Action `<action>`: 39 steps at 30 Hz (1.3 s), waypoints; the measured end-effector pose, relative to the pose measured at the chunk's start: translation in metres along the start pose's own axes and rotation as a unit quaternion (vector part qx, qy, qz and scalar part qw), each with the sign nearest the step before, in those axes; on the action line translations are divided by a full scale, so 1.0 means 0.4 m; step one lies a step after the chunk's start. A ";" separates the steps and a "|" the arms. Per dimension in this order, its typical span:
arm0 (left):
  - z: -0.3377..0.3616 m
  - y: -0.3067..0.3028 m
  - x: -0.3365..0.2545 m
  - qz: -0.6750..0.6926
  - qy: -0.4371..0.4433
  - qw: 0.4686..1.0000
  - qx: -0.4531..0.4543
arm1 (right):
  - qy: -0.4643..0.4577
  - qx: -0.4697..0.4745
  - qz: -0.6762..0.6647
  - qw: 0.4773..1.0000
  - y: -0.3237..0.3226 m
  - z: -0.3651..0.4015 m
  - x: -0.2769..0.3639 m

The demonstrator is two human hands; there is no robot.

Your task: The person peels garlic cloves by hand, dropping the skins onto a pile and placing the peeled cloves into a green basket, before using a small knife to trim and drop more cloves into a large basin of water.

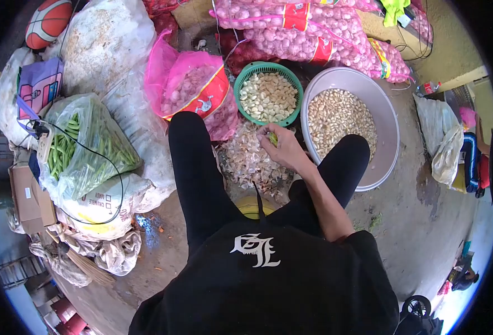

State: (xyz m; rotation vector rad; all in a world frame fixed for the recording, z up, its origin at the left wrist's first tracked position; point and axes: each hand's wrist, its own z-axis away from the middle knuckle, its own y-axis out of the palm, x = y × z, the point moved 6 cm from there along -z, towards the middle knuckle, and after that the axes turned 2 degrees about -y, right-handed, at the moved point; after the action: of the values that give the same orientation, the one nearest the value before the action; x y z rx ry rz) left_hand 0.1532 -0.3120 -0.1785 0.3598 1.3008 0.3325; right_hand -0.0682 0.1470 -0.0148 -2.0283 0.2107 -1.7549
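My right hand [282, 146] is closed around a small yellow-green object [272, 138], mostly covered by the fingers, so its kind cannot be made out. It hovers over a heap of papery garlic skins [250, 158], just below a green plastic basket [242, 113] of peeled garlic cloves [268, 96]. To the right stands a large pale tub [388, 125] of unpeeled garlic cloves [338, 114], partly behind my right knee. An open pink mesh bag of garlic bulbs [188, 89] leans by my left knee. My left hand is not in view.
Full pink mesh sacks of garlic [335, 53] are stacked at the back. On the left sit a clear bag of green beans [62, 148], white sacks [104, 50], a basketball [48, 23] and a broom [90, 268]. Plastic bags [439, 131] lie at right.
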 end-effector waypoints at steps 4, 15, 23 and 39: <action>0.030 -0.028 -0.005 -0.078 -0.013 0.996 -0.049 | 0.039 0.010 -0.030 0.999 -0.010 0.007 0.019; 0.071 -0.042 0.016 -0.266 -0.039 0.948 -0.171 | 0.075 0.015 -0.036 0.996 -0.030 0.003 0.007; 0.088 -0.069 0.010 -0.398 -0.058 0.880 -0.252 | 0.052 0.006 -0.008 0.999 -0.031 -0.025 -0.011; 0.164 -0.107 0.011 -0.612 -0.101 0.670 -0.408 | 0.048 0.009 -0.040 0.998 -0.040 -0.033 0.002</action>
State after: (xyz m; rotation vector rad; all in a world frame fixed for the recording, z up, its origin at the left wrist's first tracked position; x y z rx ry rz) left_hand 0.2197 -0.3531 -0.1863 -1.2175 0.7971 -0.3066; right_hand -0.0835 0.1580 -0.0061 -1.9675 0.1448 -1.8983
